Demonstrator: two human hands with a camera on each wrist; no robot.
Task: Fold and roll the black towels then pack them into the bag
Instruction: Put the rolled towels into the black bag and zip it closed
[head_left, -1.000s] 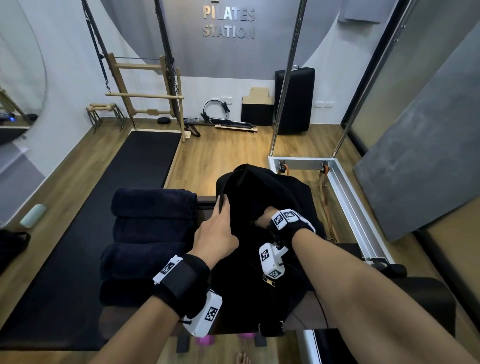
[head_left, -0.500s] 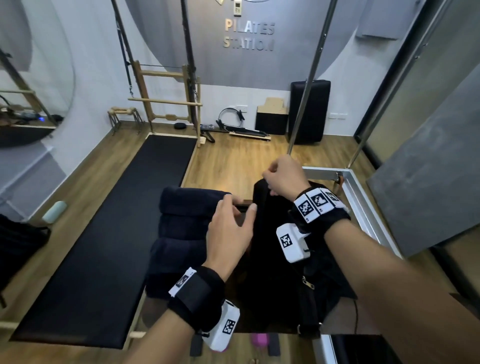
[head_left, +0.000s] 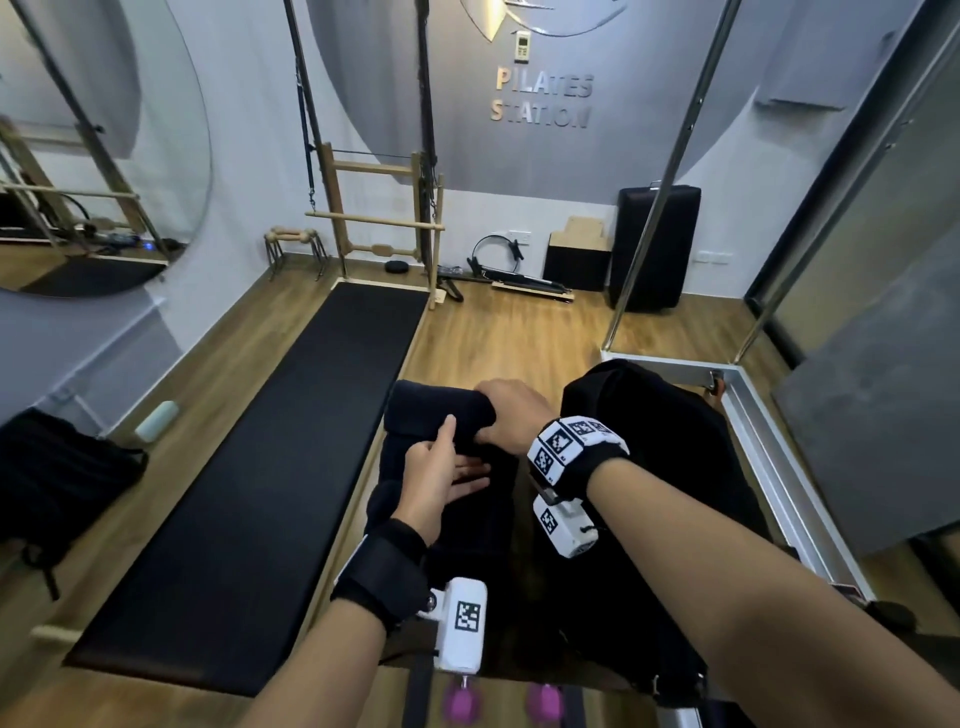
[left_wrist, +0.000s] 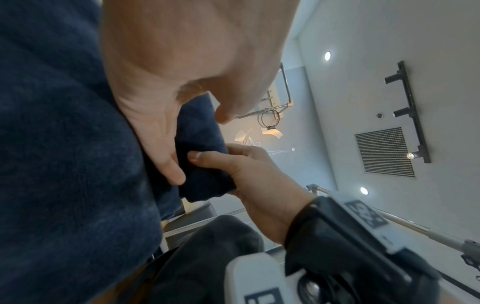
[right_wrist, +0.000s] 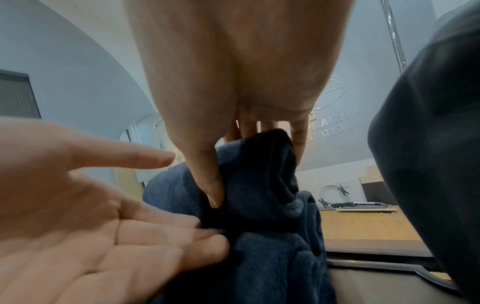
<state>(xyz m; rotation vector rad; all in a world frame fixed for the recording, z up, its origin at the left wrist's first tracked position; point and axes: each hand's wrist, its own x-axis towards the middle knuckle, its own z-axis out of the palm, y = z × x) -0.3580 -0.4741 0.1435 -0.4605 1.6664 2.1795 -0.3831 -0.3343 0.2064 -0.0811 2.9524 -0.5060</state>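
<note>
Both hands withdrawn from the bag (head_left: 660, 467) since a second ago and shifted to the stack of rolled towels (head_left: 441, 499) just left of it on the surface. Right hand (head_left: 511, 413) now clamped on the end of the farthest rolled towel (head_left: 434, 410): thumb pressed into the near face, fingers curled over the far side, as confirmed in the right wrist view (right_wrist: 228, 123). Left hand (head_left: 441, 475) flat, palm up, fingers straight and slid against the underside of the same roll; nothing gripped. Bag upright, touching the stack, mouth unattended. Judged: start of the next pick-up. Remaining rolls not yet packed. Risk: roll loosening if lifted by one end only.
</note>
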